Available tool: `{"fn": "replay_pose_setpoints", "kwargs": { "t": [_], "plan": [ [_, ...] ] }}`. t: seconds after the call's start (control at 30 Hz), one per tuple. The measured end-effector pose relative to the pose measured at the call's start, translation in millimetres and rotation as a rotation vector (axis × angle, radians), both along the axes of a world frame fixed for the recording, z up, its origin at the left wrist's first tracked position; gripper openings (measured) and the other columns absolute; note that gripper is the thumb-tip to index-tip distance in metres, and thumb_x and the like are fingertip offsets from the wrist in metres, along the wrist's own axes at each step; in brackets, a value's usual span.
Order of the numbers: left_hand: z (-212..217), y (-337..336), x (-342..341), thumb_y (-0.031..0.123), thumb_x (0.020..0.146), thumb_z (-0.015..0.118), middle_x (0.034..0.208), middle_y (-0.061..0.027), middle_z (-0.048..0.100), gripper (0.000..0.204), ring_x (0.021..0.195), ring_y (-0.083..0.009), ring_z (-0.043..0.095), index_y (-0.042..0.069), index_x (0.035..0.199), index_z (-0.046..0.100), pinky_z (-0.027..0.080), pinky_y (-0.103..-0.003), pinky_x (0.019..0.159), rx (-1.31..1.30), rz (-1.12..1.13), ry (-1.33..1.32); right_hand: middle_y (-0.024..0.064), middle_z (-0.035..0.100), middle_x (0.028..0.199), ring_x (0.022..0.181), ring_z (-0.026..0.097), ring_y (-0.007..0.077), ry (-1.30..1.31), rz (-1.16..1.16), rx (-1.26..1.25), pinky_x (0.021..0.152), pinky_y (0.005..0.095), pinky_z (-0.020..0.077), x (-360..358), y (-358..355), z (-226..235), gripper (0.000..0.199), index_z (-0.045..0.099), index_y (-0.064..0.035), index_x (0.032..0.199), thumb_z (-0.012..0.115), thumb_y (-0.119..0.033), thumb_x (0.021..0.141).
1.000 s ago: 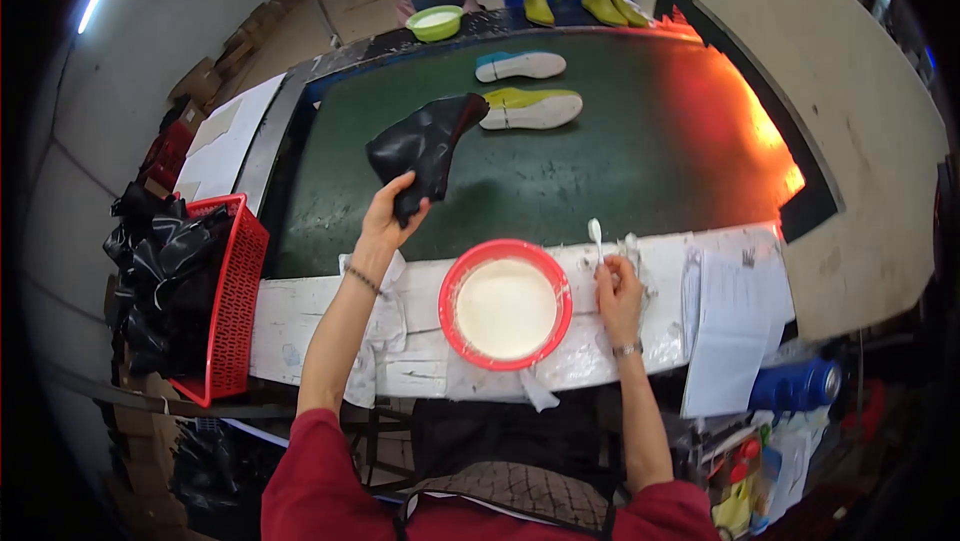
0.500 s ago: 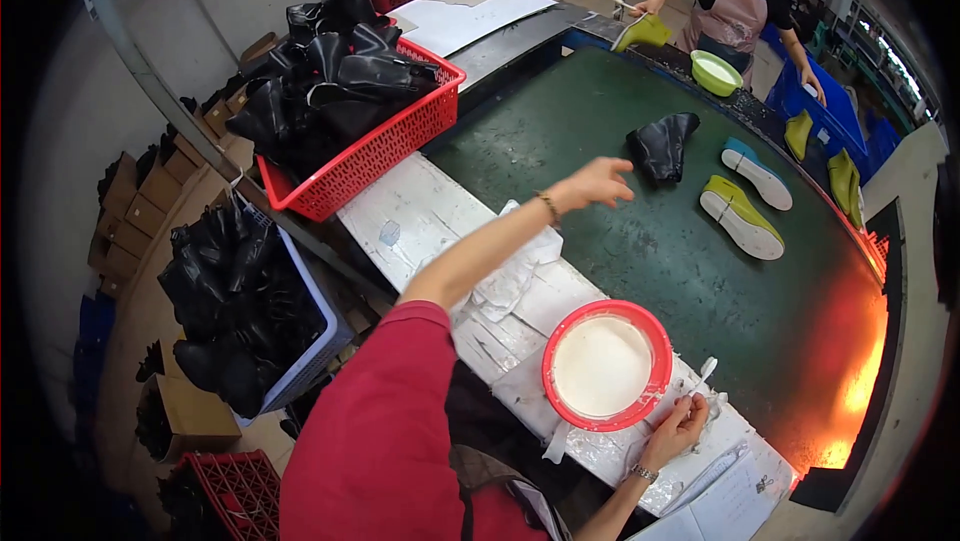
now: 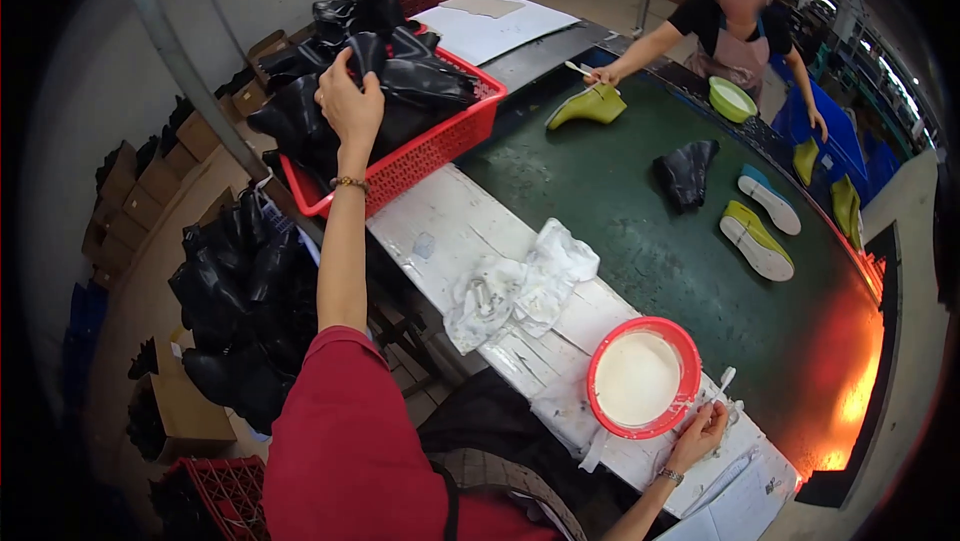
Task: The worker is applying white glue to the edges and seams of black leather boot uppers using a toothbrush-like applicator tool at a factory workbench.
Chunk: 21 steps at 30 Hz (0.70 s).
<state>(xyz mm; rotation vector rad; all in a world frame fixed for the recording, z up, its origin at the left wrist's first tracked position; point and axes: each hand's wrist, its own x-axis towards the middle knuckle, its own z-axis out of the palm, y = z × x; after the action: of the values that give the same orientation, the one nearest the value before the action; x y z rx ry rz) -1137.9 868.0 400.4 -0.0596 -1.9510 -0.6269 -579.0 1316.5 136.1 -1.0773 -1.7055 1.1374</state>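
My left hand point(image 3: 350, 106) reaches into the red basket point(image 3: 430, 166) at the upper left. Its fingers and thumb close on a black leather boot upper point(image 3: 368, 54) at the top of a heap. Low on the right, my right hand point(image 3: 698, 438) pinches a white-headed brush point(image 3: 725, 382) beside a red-rimmed bowl point(image 3: 640, 378) of creamy white liquid. On the green work surface point(image 3: 610, 201) stands a black boot point(image 3: 686, 175). Near it, a yellow-green shoe point(image 3: 757, 241) and a teal one point(image 3: 769, 198) lie with their white soles showing.
Crumpled white cloths point(image 3: 520, 286) lie on the white bench point(image 3: 430, 231). Across from me, a co-worker holds a yellow-green boot point(image 3: 590, 106) and a brush, near a green bowl point(image 3: 733, 99). A metal post point(image 3: 190, 71) stands at the left. Orange heat glows at the right point(image 3: 850, 391).
My left hand has swung left from over the green surface to the basket and grasped a boot upper. The co-worker's yellow-green boot has come lower. My right hand keeps the brush by the bowl.
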Motion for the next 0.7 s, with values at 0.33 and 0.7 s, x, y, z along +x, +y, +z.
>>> {"fn": "replay_pose_setpoints", "kwargs": {
  "t": [0.33,0.7],
  "plan": [
    [-36.0,-149.7,-51.0,0.052,0.084,0.073,0.154,-0.0343,0.038,0.104,0.142,-0.0459,0.039,-0.01,0.153,0.026,0.036,-0.053,0.115,0.486,0.39,-0.564,-0.0009,0.059,0.088,0.068,0.044,0.0047,0.002,-0.003,0.088,0.057,0.0206,0.0348,-8.2,1.4,2.0,0.024,0.062,0.0007,0.115,0.062,-0.02,0.103],
    [-79.7,-225.5,-78.2,0.017,0.075,0.088,0.125,-0.0182,0.067,0.062,0.107,-0.0269,0.065,-0.015,0.121,0.063,0.053,-0.04,0.095,1.101,0.019,-0.174,0.0006,0.061,0.088,0.073,0.049,0.0072,-0.046,0.037,0.032,0.061,0.0222,0.0387,-5.4,-0.7,-8.9,0.027,0.063,0.0015,0.116,0.062,-0.022,0.103]
  ]
}}
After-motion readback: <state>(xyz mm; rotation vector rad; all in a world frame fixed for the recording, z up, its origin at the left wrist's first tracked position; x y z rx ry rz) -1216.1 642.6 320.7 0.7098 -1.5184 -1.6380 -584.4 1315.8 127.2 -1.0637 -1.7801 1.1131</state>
